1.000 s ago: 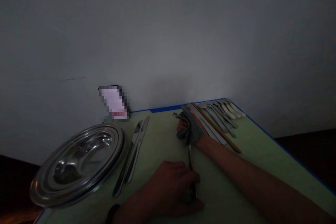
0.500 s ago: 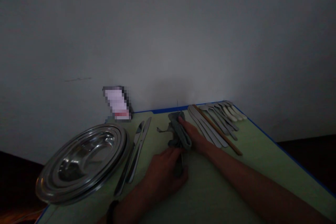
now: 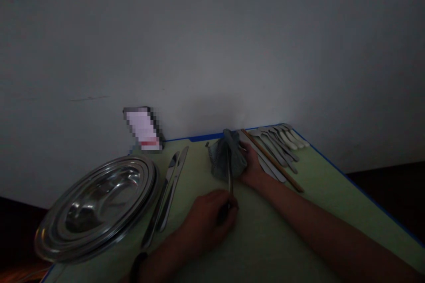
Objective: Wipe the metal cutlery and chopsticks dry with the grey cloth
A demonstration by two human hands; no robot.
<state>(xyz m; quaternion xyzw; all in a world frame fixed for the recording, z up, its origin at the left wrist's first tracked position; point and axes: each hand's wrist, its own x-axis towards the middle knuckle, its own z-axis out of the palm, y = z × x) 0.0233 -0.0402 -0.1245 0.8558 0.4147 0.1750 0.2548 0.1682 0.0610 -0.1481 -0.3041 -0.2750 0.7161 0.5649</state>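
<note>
My left hand [image 3: 212, 216] is closed around the handle of a slim metal table knife [image 3: 230, 179], seen nearly edge-on and pointing away from me. My right hand [image 3: 250, 163] grips a grey cloth [image 3: 224, 159] with a checked edge, bunched around the knife's far part. That part of the knife is largely hidden by the cloth. Two more table knives [image 3: 172, 190] lie side by side left of my hands. Just right of the cloth, metal knives [image 3: 270, 170] lie beside wooden chopsticks [image 3: 277, 166].
Stacked steel divided plates [image 3: 99, 203] stand at the table's left. Spoons [image 3: 274, 150] and white-handled cutlery [image 3: 292, 139] line the far right of the green table [image 3: 282, 230]. A phone with a blurred screen [image 3: 144, 128] leans against the wall [image 3: 212, 53] behind.
My right hand drew the cloth nearer to my left hand, then back along the knife away from it. The cloth now hangs more spread out. My left hand has shifted slightly left.
</note>
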